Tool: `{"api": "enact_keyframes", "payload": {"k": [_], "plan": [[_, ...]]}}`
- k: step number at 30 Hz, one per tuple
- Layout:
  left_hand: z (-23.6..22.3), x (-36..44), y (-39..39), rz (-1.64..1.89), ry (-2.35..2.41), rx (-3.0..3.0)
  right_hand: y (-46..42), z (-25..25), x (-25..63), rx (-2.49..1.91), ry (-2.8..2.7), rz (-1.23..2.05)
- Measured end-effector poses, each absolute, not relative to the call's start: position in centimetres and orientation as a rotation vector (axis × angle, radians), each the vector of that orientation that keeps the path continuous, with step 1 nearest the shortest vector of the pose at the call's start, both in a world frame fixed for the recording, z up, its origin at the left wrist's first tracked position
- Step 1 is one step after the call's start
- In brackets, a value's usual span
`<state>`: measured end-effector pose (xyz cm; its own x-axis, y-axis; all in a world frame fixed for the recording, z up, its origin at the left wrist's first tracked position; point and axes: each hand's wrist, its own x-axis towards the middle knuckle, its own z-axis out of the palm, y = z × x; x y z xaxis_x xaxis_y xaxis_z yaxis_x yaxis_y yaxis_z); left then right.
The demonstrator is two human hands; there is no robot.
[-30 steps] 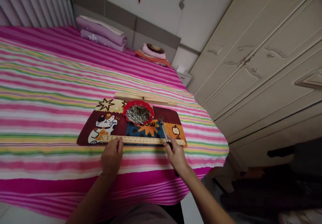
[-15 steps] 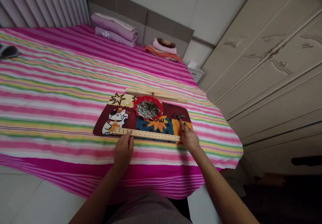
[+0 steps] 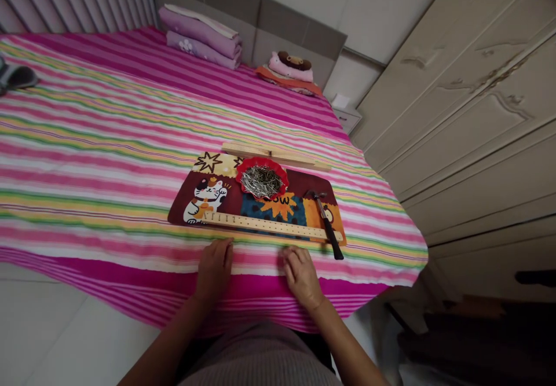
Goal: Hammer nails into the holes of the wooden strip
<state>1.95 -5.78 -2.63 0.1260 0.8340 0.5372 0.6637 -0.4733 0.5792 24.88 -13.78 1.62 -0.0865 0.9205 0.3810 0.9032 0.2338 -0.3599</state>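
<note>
Hands [image 3: 215, 267] [image 3: 302, 276] half-curled near wooden strip [image 3: 271, 225]

Observed from my position: 1 word legible, apparently "WOW", printed on the orange starburst [image 3: 281, 208] of the mat [image 3: 304, 184], frame centre, partly covered by the red bowl [image 3: 284, 187].

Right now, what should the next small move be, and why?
Perhaps reach the left hand to the red bowl for a nail: that hand and the right hand look empty, the hammer lies across the wooden strip, and standing nails show only near the strip's left end.
</note>
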Motion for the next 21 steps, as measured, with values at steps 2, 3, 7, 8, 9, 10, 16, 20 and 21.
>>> {"api": "enact_keyframes", "payload": {"k": [2, 3, 7, 8, 9, 10, 16, 20, 21], "plan": [[-2.6, 2.0, -5.7, 1.259, 1.492, 2.216, -14.6, 0.4, 25.8, -1.699, -1.974, 0.017], [-2.5, 2.0, -5.7, 1.252, 1.493, 2.224, -14.9, -0.2, 26.3, -1.716, -1.963, -0.014], [-2.5, 2.0, -5.7, 1.242, 1.484, 2.254, -15.7, -1.9, 27.6, -1.757, -1.946, -0.105], [-2.5, 2.0, -5.7, 1.24, 1.479, 2.261, -15.8, -2.2, 27.6, -1.77, -1.944, -0.108], [-2.5, 2.0, -5.7, 1.242, 1.476, 2.265, -15.8, -2.4, 27.6, -1.783, -1.94, -0.108], [-2.5, 2.0, -5.6, 1.246, 1.472, 2.268, -15.8, -2.5, 27.6, -1.793, -1.934, -0.108], [-2.7, 1.9, -5.5, 1.244, 1.465, 2.289, -15.7, -2.7, 27.4, -1.789, -1.915, -0.089], [-2.6, 1.9, -5.6, 1.206, 1.482, 2.273, -15.7, -2.8, 27.5, -1.791, -1.91, -0.094], [-2.6, 1.9, -5.6, 1.202, 1.483, 2.271, -15.7, -2.8, 27.5, -1.786, -1.911, -0.097]]}}
